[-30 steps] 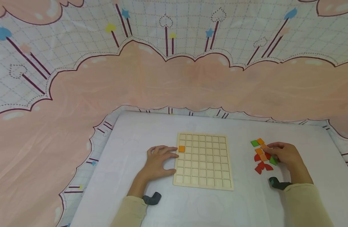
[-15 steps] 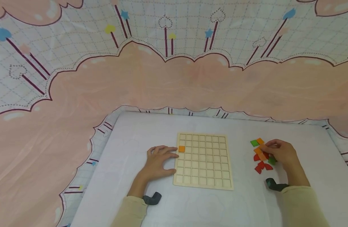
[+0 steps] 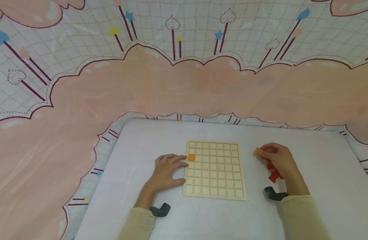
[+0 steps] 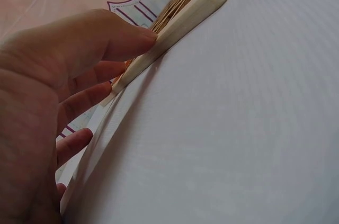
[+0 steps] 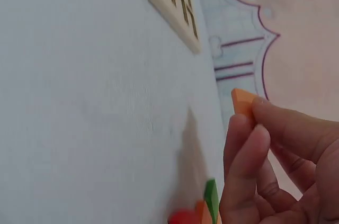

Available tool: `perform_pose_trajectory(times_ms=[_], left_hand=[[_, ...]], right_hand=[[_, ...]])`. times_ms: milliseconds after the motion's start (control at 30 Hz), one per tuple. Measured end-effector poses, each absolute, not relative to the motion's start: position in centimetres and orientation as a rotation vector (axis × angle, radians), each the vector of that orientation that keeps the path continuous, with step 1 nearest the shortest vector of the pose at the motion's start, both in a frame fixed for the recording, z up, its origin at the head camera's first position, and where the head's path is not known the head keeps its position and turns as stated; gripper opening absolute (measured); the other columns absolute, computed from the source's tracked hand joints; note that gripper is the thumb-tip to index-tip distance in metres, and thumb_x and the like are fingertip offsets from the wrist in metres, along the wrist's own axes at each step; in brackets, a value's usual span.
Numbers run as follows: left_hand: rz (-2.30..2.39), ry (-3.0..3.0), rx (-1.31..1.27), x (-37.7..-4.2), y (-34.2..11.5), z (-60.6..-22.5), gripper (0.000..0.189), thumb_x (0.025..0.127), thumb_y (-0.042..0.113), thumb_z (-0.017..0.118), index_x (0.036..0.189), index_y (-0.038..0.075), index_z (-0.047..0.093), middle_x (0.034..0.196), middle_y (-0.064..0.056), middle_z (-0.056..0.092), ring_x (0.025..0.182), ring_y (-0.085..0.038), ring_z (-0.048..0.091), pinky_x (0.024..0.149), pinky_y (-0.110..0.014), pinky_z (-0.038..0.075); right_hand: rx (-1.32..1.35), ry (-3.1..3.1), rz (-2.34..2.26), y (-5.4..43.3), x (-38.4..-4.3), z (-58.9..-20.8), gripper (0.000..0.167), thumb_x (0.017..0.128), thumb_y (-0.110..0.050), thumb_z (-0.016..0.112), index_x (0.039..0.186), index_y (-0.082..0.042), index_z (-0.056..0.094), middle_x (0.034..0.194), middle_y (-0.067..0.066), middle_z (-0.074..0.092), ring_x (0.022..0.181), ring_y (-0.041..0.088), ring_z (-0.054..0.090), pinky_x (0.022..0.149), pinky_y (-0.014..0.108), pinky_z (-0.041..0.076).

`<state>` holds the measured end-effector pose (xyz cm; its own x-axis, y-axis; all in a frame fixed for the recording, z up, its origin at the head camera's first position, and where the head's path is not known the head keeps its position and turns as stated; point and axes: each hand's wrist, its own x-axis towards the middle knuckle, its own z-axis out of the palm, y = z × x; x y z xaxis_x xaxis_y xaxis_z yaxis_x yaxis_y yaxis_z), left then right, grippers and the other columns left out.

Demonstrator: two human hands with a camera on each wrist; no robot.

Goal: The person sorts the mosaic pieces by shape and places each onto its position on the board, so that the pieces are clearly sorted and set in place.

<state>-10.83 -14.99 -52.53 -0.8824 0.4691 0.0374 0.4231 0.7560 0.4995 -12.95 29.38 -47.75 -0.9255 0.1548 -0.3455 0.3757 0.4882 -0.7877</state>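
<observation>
A square wooden grid board point(image 3: 214, 170) lies on the white table, with one orange square tile point(image 3: 191, 157) in a cell near its left edge. My left hand point(image 3: 169, 171) rests beside the board, fingertips and thumb touching its left edge; in the left wrist view the thumb point(image 4: 127, 38) lies against the wooden rim. My right hand point(image 3: 278, 158) pinches another orange tile point(image 5: 243, 102) between thumb and fingers, raised over the table to the right of the board. Red pieces point(image 3: 274, 175) lie under that hand, which hides part of the pile.
A green piece point(image 5: 211, 197) shows low in the right wrist view, beside orange and red ones. A dark wrist strap mount point(image 3: 161, 210) sits at the left wrist, another point(image 3: 274, 194) at the right. Patterned cloth point(image 3: 184, 86) hangs behind the table point(image 3: 151, 136).
My right hand has picked up an orange tile from the pile and moved left with it, toward the board. The left hand has stayed at the board's edge.
</observation>
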Motion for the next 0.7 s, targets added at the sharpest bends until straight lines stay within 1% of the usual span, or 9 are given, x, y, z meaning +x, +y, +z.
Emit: perform_pose_trajectory(times_ms=[67, 167, 233, 267, 300, 333, 500, 600, 700], left_hand=[[0.793, 2.860, 0.730, -10.8, -15.0, -52.6, 0.053, 0.078, 0.047, 0.077, 0.129, 0.034, 0.068, 0.154, 0.013, 0.051, 0.142, -0.023, 0.038, 0.115, -0.060, 0.015], [0.803, 2.872, 0.746, -10.7, -15.0, -52.7, 0.053, 0.078, 0.047, 0.078, 0.128, 0.034, 0.068, 0.153, 0.013, 0.052, 0.142, -0.023, 0.038, 0.115, -0.060, 0.016], [0.801, 2.875, 0.748, -10.7, -15.0, -52.7, 0.052, 0.078, 0.047, 0.078, 0.128, 0.035, 0.068, 0.153, 0.014, 0.052, 0.142, -0.022, 0.038, 0.115, -0.059, 0.016], [0.797, 2.877, 0.749, -10.7, -15.0, -52.7, 0.052, 0.078, 0.047, 0.077, 0.128, 0.035, 0.068, 0.153, 0.014, 0.052, 0.142, -0.022, 0.038, 0.115, -0.058, 0.016], [0.800, 2.878, 0.749, -10.7, -15.0, -52.8, 0.052, 0.078, 0.047, 0.078, 0.128, 0.035, 0.068, 0.152, 0.014, 0.052, 0.142, -0.022, 0.038, 0.115, -0.058, 0.016], [0.801, 2.877, 0.746, -10.7, -15.0, -52.8, 0.052, 0.078, 0.047, 0.077, 0.128, 0.035, 0.068, 0.152, 0.014, 0.052, 0.142, -0.022, 0.038, 0.115, -0.058, 0.015], [0.810, 2.877, 0.752, -10.7, -15.1, -52.8, 0.052, 0.078, 0.045, 0.078, 0.128, 0.034, 0.068, 0.152, 0.013, 0.052, 0.142, -0.022, 0.038, 0.115, -0.058, 0.015], [0.811, 2.875, 0.749, -10.7, -15.1, -52.8, 0.051, 0.078, 0.045, 0.077, 0.128, 0.035, 0.068, 0.153, 0.014, 0.051, 0.142, -0.022, 0.037, 0.115, -0.057, 0.015], [0.811, 2.868, 0.748, -10.8, -15.1, -52.8, 0.051, 0.079, 0.045, 0.077, 0.128, 0.035, 0.068, 0.153, 0.014, 0.051, 0.142, -0.021, 0.037, 0.115, -0.057, 0.014]], right_hand=[[0.428, 2.495, -1.410, 28.7, -13.3, -47.8, 0.049, 0.091, -0.043, 0.076, 0.123, -0.009, 0.064, 0.101, -0.003, 0.069, 0.081, 0.013, 0.063, 0.059, 0.029, 0.052], [0.365, 2.451, -1.472, 27.5, -13.7, -47.9, 0.049, 0.088, -0.042, 0.079, 0.120, -0.008, 0.065, 0.093, -0.010, 0.069, 0.081, 0.009, 0.064, 0.063, 0.025, 0.052], [0.349, 2.405, -1.523, 26.6, -14.0, -48.0, 0.049, 0.087, -0.041, 0.080, 0.118, -0.007, 0.065, 0.091, -0.012, 0.070, 0.081, 0.007, 0.065, 0.067, 0.022, 0.054], [0.338, 2.383, -1.556, 26.1, -14.1, -48.0, 0.048, 0.087, -0.040, 0.081, 0.117, -0.006, 0.065, 0.092, -0.012, 0.071, 0.083, 0.006, 0.065, 0.071, 0.020, 0.055], [0.321, 2.361, -1.596, 25.6, -14.2, -48.1, 0.047, 0.087, -0.036, 0.081, 0.117, -0.004, 0.065, 0.093, -0.011, 0.071, 0.085, 0.005, 0.065, 0.076, 0.019, 0.056], [0.318, 2.342, -1.622, 25.1, -14.3, -48.1, 0.046, 0.087, -0.035, 0.081, 0.117, -0.003, 0.065, 0.094, -0.011, 0.071, 0.086, 0.005, 0.065, 0.077, 0.019, 0.056], [0.236, 2.302, -1.705, 22.7, -14.7, -48.3, 0.039, 0.091, -0.021, 0.078, 0.117, 0.004, 0.064, 0.096, -0.003, 0.068, 0.087, 0.007, 0.064, 0.078, 0.018, 0.057], [0.203, 2.280, -1.728, 21.4, -15.0, -48.3, 0.036, 0.091, -0.015, 0.076, 0.117, 0.006, 0.064, 0.099, 0.004, 0.067, 0.087, 0.007, 0.065, 0.078, 0.018, 0.058], [0.185, 2.216, -1.768, 20.1, -15.3, -48.3, 0.035, 0.092, -0.012, 0.076, 0.117, 0.008, 0.063, 0.102, 0.007, 0.068, 0.085, 0.008, 0.069, 0.079, 0.021, 0.059]])
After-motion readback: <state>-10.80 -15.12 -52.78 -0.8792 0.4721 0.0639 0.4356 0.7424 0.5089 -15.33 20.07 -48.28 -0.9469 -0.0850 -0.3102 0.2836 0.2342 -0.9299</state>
